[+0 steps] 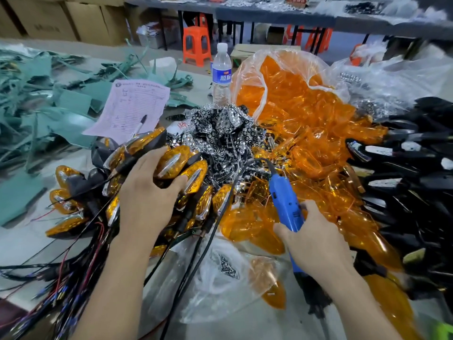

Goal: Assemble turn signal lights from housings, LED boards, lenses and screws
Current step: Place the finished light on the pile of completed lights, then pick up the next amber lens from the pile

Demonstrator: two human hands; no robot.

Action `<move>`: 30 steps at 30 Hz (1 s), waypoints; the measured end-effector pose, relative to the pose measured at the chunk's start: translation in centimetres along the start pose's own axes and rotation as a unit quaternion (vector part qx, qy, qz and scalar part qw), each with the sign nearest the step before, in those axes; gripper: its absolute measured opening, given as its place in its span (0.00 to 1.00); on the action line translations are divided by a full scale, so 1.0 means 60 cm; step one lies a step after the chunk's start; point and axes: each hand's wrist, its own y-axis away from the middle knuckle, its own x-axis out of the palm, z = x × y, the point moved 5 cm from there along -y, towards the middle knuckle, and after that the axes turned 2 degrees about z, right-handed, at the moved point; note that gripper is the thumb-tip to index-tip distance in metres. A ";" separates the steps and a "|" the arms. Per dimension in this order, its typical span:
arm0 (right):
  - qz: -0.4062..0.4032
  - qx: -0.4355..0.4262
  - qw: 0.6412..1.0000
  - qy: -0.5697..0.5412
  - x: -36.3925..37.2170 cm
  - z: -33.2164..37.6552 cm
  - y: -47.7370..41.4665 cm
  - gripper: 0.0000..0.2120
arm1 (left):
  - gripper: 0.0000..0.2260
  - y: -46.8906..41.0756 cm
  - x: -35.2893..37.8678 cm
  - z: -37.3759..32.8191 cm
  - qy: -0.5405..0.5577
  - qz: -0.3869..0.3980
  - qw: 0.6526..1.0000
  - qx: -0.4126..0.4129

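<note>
The person's left hand [149, 195] lay on a heap of finished lights [199, 175] at the left of the table, its fingers curled round one amber light [171, 163] at the top of the heap. Black and red wires [61, 278] trailed from the heap toward the near edge. The right hand [316, 239] gripped a blue screwdriver [285, 204] by its body, held above the spread of parts.

Straight ahead of the hands sat a mound of shiny LED boards [220, 128]. To the right of it, orange lenses [306, 153] spilled from a clear bag [282, 67] and ran down past the right hand. Black housings [416, 153] were stacked along the right edge. Between the two forearms a small plastic bag held the screws [226, 265].

Behind the boards stood a water bottle [221, 72]. Left of it lay a pink sheet of paper [130, 106] with a pen [141, 123] on it, next to a tangle of green scraps [36, 94].
</note>
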 end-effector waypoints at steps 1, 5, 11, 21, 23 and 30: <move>-0.006 0.003 1.000 0.011 0.004 -0.003 0.002 0.24 | 0.29 0.004 0.001 0.002 0.000 0.002 1.000 0.002; -0.048 0.010 0.997 0.066 0.006 -0.005 0.008 0.25 | 0.31 0.021 -0.007 0.000 -0.031 -0.006 0.999 0.007; -0.072 -0.006 0.978 0.194 0.009 0.001 0.019 0.20 | 0.23 0.045 -0.017 -0.048 -0.010 -0.024 0.998 0.064; -0.125 -0.034 0.988 0.088 -0.017 -0.015 0.009 0.19 | 0.15 0.068 0.116 -0.165 0.088 0.102 0.977 0.167; -0.138 -0.054 0.987 0.055 -0.035 -0.009 -0.008 0.18 | 0.11 0.059 0.142 -0.174 0.095 0.111 0.975 0.165; -0.079 -0.128 0.989 0.010 -0.049 0.052 -0.119 0.20 | 0.19 -0.023 0.207 -0.194 -0.045 0.190 0.977 0.090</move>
